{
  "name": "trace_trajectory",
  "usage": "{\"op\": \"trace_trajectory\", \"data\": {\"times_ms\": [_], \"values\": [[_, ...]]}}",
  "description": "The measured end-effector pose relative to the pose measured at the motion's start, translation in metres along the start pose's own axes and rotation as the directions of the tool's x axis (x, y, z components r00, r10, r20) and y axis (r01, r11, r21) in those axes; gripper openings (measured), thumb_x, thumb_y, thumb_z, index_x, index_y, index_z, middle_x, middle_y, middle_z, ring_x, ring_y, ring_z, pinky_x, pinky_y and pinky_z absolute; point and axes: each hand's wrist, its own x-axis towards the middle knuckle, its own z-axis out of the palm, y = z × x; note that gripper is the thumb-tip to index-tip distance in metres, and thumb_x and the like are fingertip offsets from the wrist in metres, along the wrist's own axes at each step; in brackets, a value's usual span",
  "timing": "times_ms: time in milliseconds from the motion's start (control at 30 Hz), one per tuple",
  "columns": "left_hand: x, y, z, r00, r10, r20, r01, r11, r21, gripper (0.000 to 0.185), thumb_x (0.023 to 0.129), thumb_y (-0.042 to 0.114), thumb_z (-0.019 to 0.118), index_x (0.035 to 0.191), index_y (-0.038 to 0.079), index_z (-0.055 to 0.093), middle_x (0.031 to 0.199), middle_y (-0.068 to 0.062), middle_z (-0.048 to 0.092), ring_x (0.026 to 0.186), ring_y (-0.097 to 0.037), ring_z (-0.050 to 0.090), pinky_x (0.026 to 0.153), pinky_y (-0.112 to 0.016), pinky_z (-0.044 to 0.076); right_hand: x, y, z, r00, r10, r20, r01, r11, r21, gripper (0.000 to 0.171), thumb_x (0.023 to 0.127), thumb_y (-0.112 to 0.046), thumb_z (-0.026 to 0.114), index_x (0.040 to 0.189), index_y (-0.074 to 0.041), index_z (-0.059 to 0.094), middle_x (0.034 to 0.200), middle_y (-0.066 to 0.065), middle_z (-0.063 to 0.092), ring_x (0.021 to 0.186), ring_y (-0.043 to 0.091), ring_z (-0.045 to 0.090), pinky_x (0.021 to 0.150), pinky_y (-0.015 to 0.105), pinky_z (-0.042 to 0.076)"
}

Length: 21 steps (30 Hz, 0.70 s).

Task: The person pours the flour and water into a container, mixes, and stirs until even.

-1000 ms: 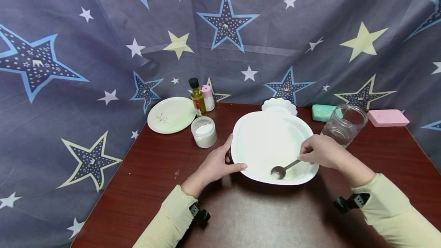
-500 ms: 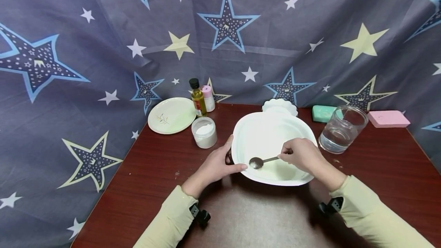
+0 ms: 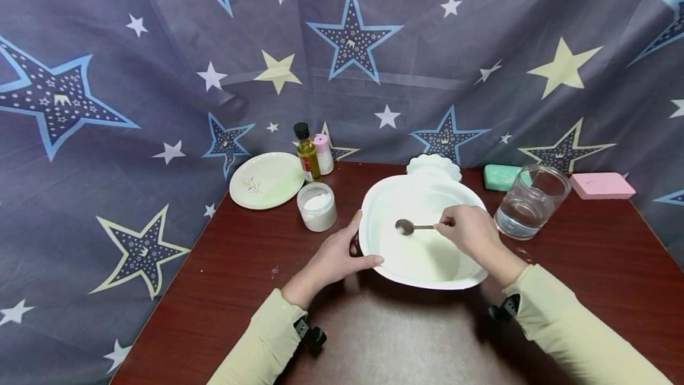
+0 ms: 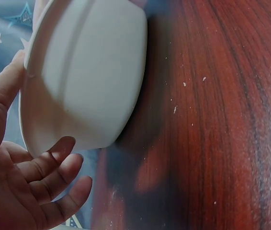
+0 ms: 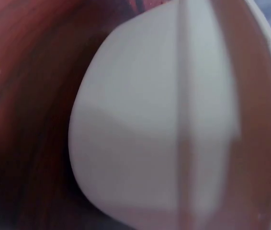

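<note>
A white oval basin (image 3: 427,283) stands mid-table with pale, whitish contents in its bottom. My left hand (image 3: 333,257) holds its left side, thumb over the rim; in the left wrist view the other fingers (image 4: 59,177) curl by the outer wall. Between thumb and fingertips, my right hand (image 3: 472,233) pinches the handle of a dark metal spoon (image 3: 405,227), whose bowl is inside the basin. The right wrist view shows only the basin's outer wall (image 5: 126,120) and dark table; the right hand is out of it.
Left of the basin are a jar of white powder (image 3: 319,215), a plate (image 3: 267,180), an oil bottle (image 3: 307,156) and a pink-capped shaker (image 3: 323,156). To the right stand a glass of water (image 3: 521,218), a green sponge (image 3: 501,177) and a pink one. A scalloped white dish (image 3: 433,165) sits behind.
My right hand has carried the spoon from the basin's right front leftward, then slightly up toward its middle. The left hand has stayed on the rim.
</note>
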Motion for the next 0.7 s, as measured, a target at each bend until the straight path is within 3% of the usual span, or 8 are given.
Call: {"op": "trace_trajectory", "data": {"times_ms": [400, 700], "values": [[0.000, 0.000, 0.001, 1.000, -0.004, 0.004, 0.004, 1.000, -0.010, 0.106, 0.079, 0.053, 0.076, 0.157, 0.013, 0.016, 0.087, -0.002, 0.054, 0.081, -0.019, 0.054, 0.069, -0.028, 0.043, -0.005, 0.020, -0.022, 0.997, 0.072, -0.024, -0.073, 0.994, -0.081, 0.011, 0.081, -0.018, 0.072, 0.070, -0.018, 0.071, 0.060, -0.003, 0.060, 0.060, 0.028, 0.056, 0.046, 0.040, 0.036], [0.000, 0.000, 0.000, 1.000, -0.006, 0.005, 0.006, 1.000, -0.010, 0.107, 0.078, 0.054, 0.076, 0.157, 0.013, 0.016, 0.087, -0.002, 0.054, 0.081, -0.020, 0.055, 0.069, -0.028, 0.043, -0.015, 0.023, -0.036, 0.999, 0.020, -0.049, -0.026, 0.991, -0.132, 0.005, 0.080, -0.014, 0.074, 0.075, -0.013, 0.073, 0.064, 0.000, 0.064, 0.057, 0.026, 0.055, 0.043, 0.038, 0.035]]}}
